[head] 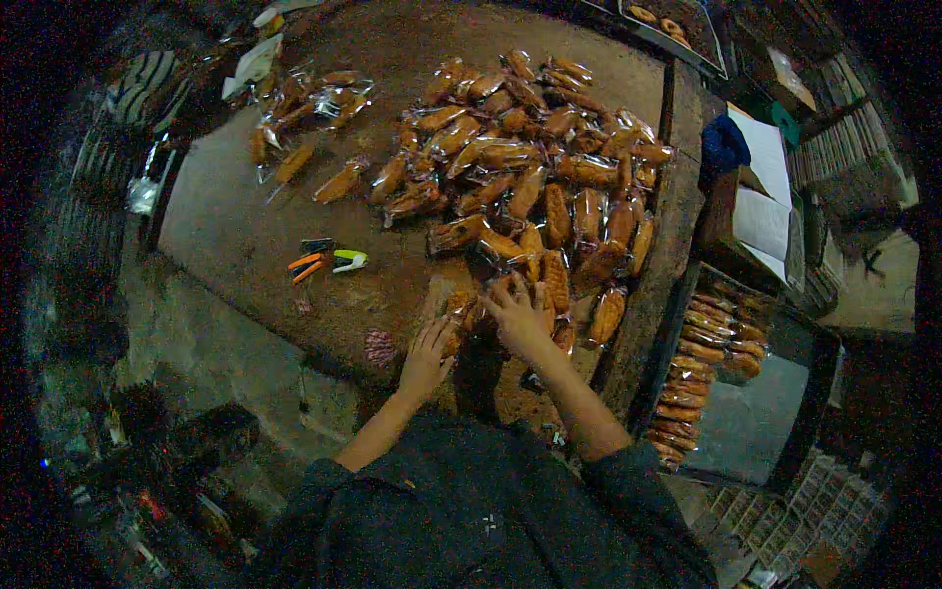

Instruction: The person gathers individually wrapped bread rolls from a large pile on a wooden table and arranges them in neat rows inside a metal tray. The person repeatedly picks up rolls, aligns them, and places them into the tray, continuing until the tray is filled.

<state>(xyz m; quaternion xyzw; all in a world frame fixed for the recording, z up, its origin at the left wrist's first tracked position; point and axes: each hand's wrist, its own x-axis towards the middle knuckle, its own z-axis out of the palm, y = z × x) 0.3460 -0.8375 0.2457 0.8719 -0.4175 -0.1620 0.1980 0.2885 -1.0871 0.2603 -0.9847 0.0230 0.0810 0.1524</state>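
Note:
Many brown baked pastries in clear plastic wrappers lie in a big heap [508, 154] on the table. My left hand [429, 350], fingers stretched out, lies against a wrapped pastry [458, 305] at the heap's near edge. Just to its right, my right hand [519, 313] reaches onto the near pastries with bent, spread fingers; whether it grips one cannot be told. To the left lie an orange and black tool [307, 265] and a lime and white one [349, 260], perhaps small staplers. A small pile of reddish ties or strips [380, 347] is beside my left hand.
A smaller group of wrapped pastries [313, 103] lies at the table's far left. The wooden table edge [647, 294] runs along the right. Beyond it are a tray [758, 412] with rows of packed pastries and an open cardboard box [762, 221]. Another tray [684, 48] holds ring-shaped pastries.

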